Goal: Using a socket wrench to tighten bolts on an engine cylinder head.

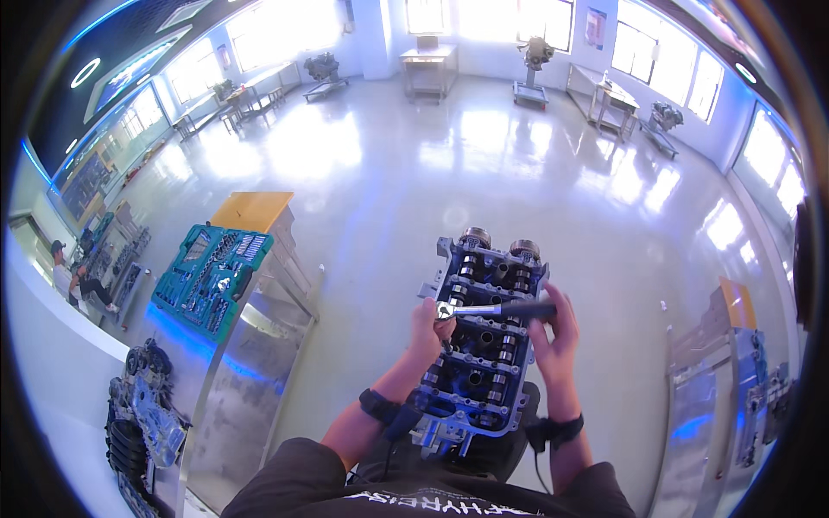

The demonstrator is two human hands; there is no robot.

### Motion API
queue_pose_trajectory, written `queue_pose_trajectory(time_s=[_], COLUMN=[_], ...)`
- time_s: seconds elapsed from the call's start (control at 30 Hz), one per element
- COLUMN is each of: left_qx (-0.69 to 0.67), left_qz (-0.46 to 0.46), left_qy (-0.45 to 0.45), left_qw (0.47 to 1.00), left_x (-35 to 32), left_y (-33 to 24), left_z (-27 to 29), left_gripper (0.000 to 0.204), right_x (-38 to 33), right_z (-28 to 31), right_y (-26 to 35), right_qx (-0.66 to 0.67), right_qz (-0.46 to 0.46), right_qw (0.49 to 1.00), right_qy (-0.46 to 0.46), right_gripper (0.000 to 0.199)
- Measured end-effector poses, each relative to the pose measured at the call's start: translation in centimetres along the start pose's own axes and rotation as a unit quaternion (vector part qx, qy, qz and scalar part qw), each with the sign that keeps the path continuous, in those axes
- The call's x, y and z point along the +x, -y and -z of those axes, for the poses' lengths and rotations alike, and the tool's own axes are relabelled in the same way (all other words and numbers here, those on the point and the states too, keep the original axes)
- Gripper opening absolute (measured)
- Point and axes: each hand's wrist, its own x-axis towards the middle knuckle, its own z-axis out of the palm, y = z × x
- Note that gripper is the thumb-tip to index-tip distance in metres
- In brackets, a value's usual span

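A blue-grey engine cylinder head (484,345) with two camshafts and two round sprockets at its far end stands on a stand right below me. A ratchet wrench (496,309) lies across it, its head at the left edge of the cylinder head. My left hand (427,331) is closed over the ratchet's head. My right hand (553,332) grips the black handle at the right side. Both wrists wear black bands.
A metal workbench (250,345) stands to my left with an open green socket tool case (211,274) on it. Another engine part (142,423) sits at the lower left. A second bench (717,380) is at my right. A seated person (73,276) is far left.
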Motion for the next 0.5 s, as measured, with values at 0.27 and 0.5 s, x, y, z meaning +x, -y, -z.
queue_pose_trajectory(time_s=[0.27, 0.5], left_qx=[-0.006, 0.027], left_qz=[0.034, 0.105], left_qy=[-0.083, 0.028], left_qw=[0.996, 0.994], left_x=[0.9, 1.2], left_y=[-0.3, -0.8], left_z=[-1.1, -0.5], left_gripper=[0.055, 0.060], right_x=[-6.6, -5.4], right_z=[-3.2, -6.2], right_y=[5.2, 3.7], right_qx=[0.030, 0.063], right_qz=[0.188, 0.175], right_qw=[0.960, 0.963], right_qy=[0.203, 0.193], right_gripper=[0.047, 0.044])
